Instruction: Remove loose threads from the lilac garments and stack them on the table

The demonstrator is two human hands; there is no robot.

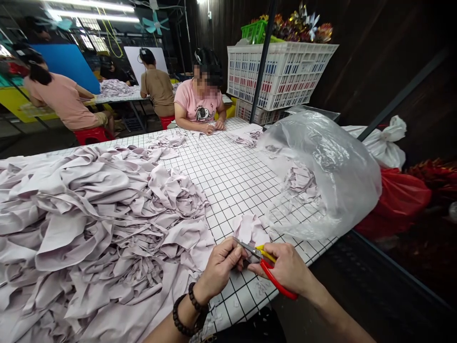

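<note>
Near the front edge of the table, my right hand point(287, 267) is closed around a pair of scissors point(274, 281) with one red and one yellow handle. Their metal blades point left, up to the fingers of my left hand point(223, 264). That hand is pinched shut at a small pale lilac fabric piece, mostly hidden by the fingers and blades. Just beyond the blades lies another fabric piece point(252, 227) on the table. Dark beads circle my left wrist. A big heap of pale lilac fabric strips point(107, 214) spreads to the left of my hands.
A clear plastic bag point(332, 166) holding fabric pieces lies on the right of the grid-patterned table point(228, 176). Across it sits a person point(198, 100) with both hands on the table. White crates point(278, 71) stand behind. Small scraps point(262, 288) lie near my hands.
</note>
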